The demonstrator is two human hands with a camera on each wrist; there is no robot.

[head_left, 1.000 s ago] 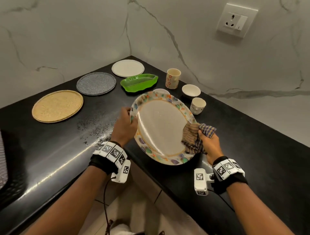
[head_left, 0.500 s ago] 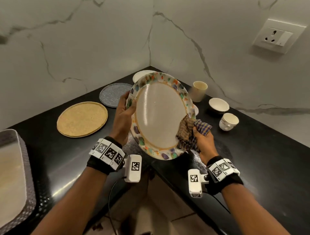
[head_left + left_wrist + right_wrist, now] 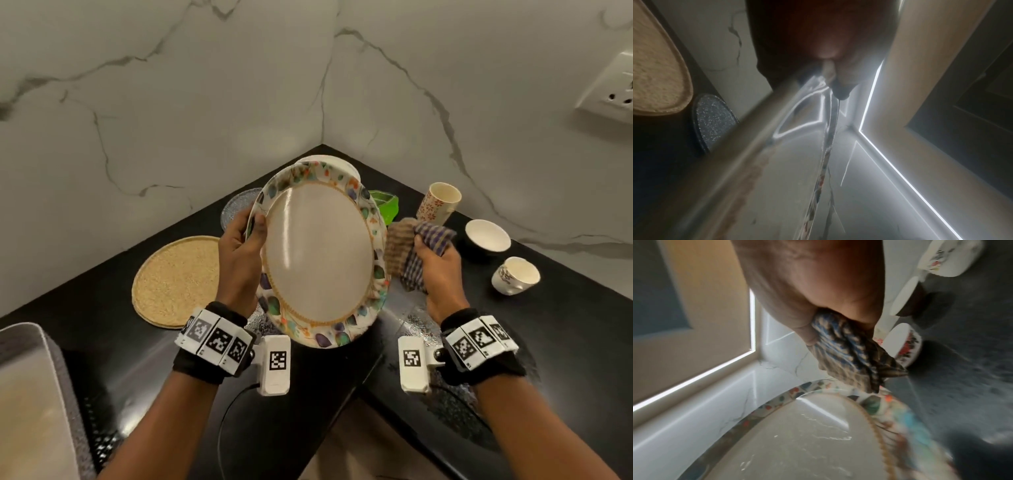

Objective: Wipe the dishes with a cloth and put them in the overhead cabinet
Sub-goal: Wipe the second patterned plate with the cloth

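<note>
A large oval plate [image 3: 318, 253] with a coloured leaf border is held tilted up above the black counter [image 3: 565, 342]. My left hand [image 3: 241, 251] grips its left rim, thumb on the front face. My right hand [image 3: 436, 270] grips a bunched checked cloth [image 3: 416, 251] just off the plate's right rim. In the right wrist view the cloth [image 3: 851, 353] hangs from my fist above the plate's border [image 3: 873, 402]. The left wrist view shows the plate [image 3: 789, 186] edge-on under my fingers [image 3: 842, 81].
On the counter lie a woven tan mat [image 3: 178, 281], a speckled grey plate [image 3: 236, 209], a white plate [image 3: 329, 161] and a green leaf dish [image 3: 385, 205], mostly hidden by the held plate. A patterned cup [image 3: 438, 202], white bowl [image 3: 488, 236] and small cup [image 3: 515, 275] stand right. A tray [image 3: 37, 404] is lower left.
The plate has been lifted off the counter and tilted more upright. The cloth has slid from the plate's lower right face to just outside its right rim.
</note>
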